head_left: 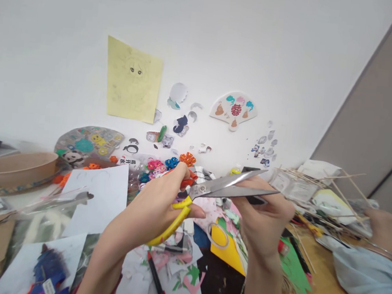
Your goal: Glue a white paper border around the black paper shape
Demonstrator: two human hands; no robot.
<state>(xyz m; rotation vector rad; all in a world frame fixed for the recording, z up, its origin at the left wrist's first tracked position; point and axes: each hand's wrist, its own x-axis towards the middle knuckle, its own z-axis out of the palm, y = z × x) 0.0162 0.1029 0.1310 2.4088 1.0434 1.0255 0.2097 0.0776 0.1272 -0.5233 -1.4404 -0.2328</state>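
My left hand [161,203] is closed on yellow-handled scissors [209,188], whose blades point right and stand slightly apart. Something red-orange [189,179] shows beside its fingers. My right hand [265,212] is closed just behind and below the blade tips; what it holds, if anything, is hidden. Under the hands lie paper scraps [191,274], a black and red pen [157,276] and a roll of clear tape [218,236] on yellow paper [229,255].
At the left are a round tan bowl [19,168] and a blue glue gun [49,271]. Colourful fuzzy flowers [171,163] stand by the wall. Thin sticks [317,178] lie at the right, near another person's hand [386,230]. A yellow sheet [132,86] hangs on the wall.
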